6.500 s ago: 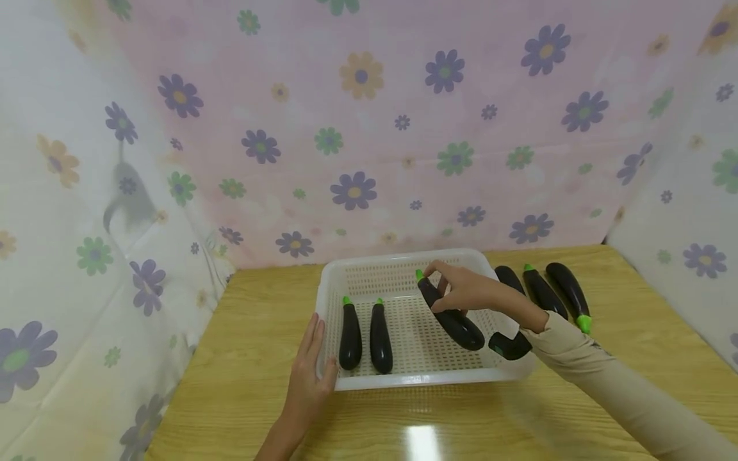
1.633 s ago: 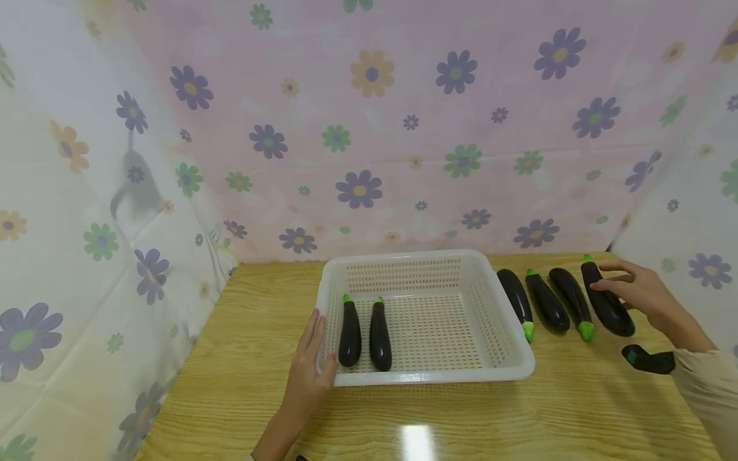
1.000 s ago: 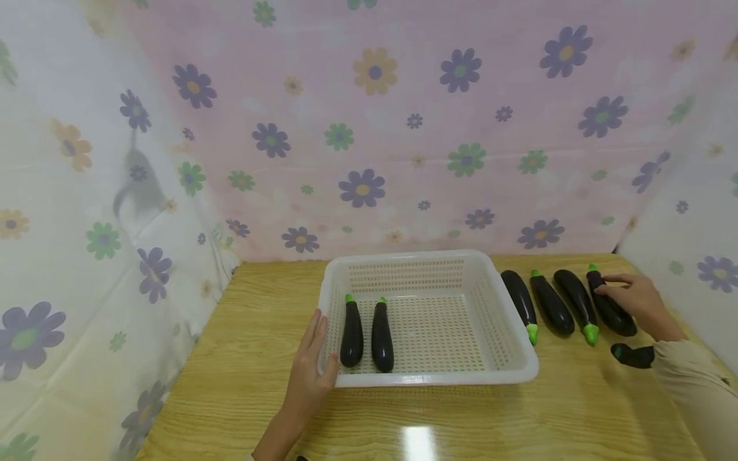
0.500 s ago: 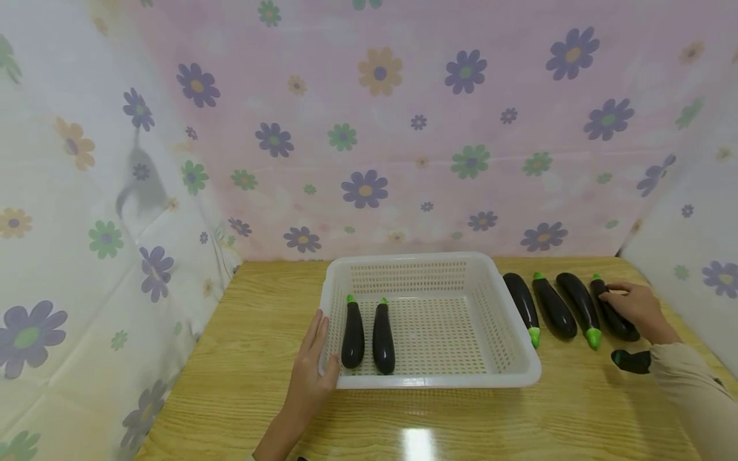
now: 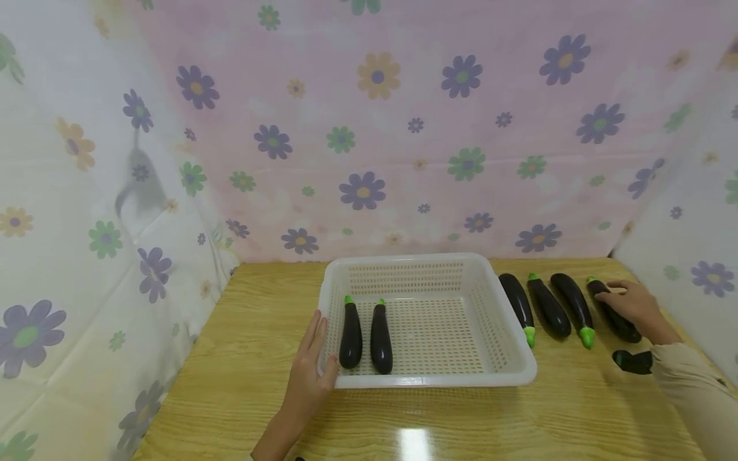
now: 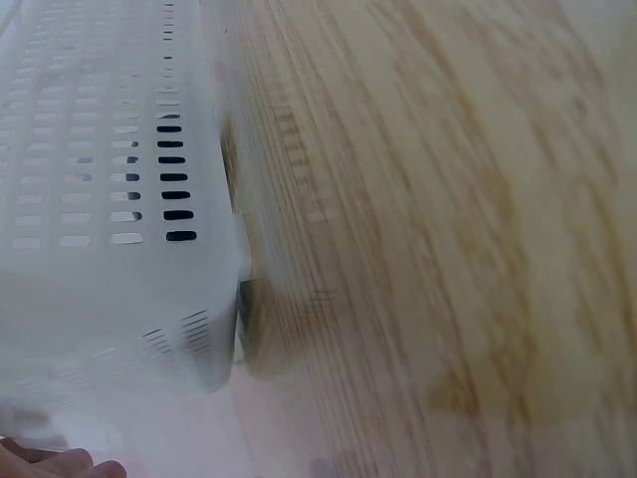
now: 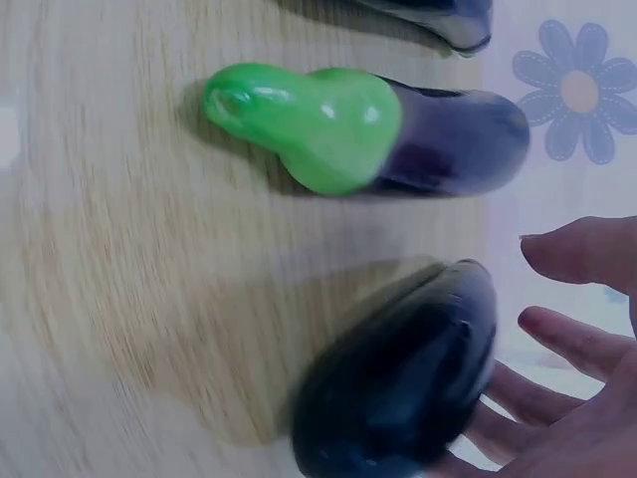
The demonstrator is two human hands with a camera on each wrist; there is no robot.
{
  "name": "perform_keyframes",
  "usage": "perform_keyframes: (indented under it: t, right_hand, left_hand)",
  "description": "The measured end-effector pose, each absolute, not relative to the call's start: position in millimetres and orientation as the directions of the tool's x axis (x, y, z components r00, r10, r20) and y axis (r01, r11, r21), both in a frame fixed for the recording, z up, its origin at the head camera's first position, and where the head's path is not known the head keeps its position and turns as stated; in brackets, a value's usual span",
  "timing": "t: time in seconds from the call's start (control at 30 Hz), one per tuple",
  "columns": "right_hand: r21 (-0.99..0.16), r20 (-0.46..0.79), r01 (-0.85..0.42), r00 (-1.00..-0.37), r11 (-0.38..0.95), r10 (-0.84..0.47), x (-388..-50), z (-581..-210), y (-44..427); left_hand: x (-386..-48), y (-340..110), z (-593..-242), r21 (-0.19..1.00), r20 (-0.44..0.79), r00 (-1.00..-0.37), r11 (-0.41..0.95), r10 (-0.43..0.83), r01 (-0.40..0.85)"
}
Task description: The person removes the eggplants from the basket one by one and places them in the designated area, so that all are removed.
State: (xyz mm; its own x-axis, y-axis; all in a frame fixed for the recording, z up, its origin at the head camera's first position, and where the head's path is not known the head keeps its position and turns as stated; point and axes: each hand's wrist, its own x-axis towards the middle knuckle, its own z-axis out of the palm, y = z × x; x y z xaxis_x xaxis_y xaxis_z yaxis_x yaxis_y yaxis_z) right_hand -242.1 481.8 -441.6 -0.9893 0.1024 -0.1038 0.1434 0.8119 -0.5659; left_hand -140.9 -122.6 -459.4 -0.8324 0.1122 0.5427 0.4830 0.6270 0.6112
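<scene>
Woodgrain tabletop (image 5: 259, 346) bears a slotted basket (image 5: 432, 381), left grip (image 5: 308, 372) straight-fingered against it, right grip (image 5: 637, 308) spread over a glossy eggplant (image 5: 618, 321).

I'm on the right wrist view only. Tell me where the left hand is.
Observer: The left hand touches the left end of a white, rectangular, perforated plastic basket.
Operator: Report what's in it.
Observer: Two glossy, dark, elongated eggplants, lying side by side in its left half.
Operator: Tell me which way the glossy, dark eggplant at the right hand points.
Observer: In the head view, its green stem end points toward the pink flowered backdrop.
</scene>
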Motion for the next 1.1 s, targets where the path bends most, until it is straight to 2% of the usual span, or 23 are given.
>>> perform_keyframes:
  t: [0.53,1.1]
  right_hand:
    - [-0.551,-0.105,0.083,-0.994,0.83,0.029,-227,-389,461]
    - [-0.535,0.007,-0.065,-0.997,0.842,-0.073,-225,-343,382]
  left_hand:
    - [-140,-124,-457,0.628,0.523,-0.846,0.625,0.103,0.464]
    - [-140,-123,-458,0.621,0.53,-0.841,0.628,0.105,0.469]
